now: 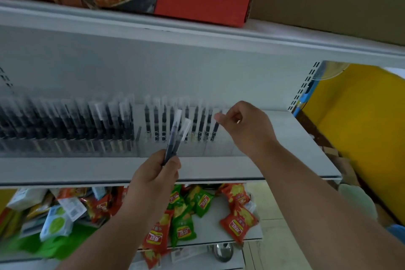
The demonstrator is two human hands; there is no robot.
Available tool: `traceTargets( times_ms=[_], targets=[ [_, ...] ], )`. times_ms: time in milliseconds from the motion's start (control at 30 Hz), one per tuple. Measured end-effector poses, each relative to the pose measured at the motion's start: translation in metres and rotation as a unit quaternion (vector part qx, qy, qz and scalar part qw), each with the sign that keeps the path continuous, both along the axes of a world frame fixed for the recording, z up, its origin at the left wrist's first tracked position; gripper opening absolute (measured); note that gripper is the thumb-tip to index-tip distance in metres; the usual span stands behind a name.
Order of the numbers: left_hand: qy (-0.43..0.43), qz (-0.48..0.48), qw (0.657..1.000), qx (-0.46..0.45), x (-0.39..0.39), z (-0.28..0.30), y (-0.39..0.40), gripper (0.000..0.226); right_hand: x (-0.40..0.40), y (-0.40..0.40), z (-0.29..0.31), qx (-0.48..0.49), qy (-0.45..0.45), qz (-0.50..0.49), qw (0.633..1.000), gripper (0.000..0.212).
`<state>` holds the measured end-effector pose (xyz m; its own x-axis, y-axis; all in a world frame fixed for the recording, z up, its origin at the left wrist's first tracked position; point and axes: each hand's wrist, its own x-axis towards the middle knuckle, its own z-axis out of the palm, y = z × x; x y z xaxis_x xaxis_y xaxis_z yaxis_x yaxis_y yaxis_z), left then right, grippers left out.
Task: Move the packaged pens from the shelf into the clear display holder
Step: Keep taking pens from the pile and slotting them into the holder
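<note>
Left hand [153,173] gripping blurred packaged pens [176,136]; holder walls indistinct.

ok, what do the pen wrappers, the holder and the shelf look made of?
Pen wrappers: thin clear plastic film, glossy; the dark pens show through. Holder: clear rigid plastic, probably acrylic; the pen rows show through its front wall, though the view is blurred. Shelf: likely painted sheet metal, smooth white, with a slotted upright at its right end.

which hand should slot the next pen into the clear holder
Right, probably. The right hand is already at the clear display holder, apparently pinching a pen there; the left hand grips spare packaged pens.
</note>
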<state>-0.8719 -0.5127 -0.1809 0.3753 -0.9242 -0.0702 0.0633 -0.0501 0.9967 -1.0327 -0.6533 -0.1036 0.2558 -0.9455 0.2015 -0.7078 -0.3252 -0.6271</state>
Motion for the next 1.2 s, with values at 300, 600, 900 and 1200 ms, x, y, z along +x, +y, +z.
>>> traceTargets(
  times_ms=[300, 600, 900, 1200],
  targets=[
    [-0.009, -0.049, 0.999, -0.009, -0.041, 0.007, -0.017, 0.025, -0.011, 0.032, 0.002, 0.162, -0.173, 0.168, 0.957, 0.02],
    [0.047, 0.058, 0.997, 0.014, -0.03, 0.004, -0.02, 0.029, -0.033, -0.027, 0.011, -0.116, -0.129, 0.006, 0.985, 0.017],
    [0.051, 0.055, 0.997, 0.014, -0.029, 0.003, -0.015, 0.025, -0.017, -0.033, -0.008, -0.11, 0.053, 0.103, 0.987, 0.014],
    [0.013, 0.032, 0.999, 0.026, -0.024, 0.007, -0.017, 0.025, -0.016, -0.03, -0.015, -0.041, 0.042, 0.041, 0.997, 0.021]
  ],
)
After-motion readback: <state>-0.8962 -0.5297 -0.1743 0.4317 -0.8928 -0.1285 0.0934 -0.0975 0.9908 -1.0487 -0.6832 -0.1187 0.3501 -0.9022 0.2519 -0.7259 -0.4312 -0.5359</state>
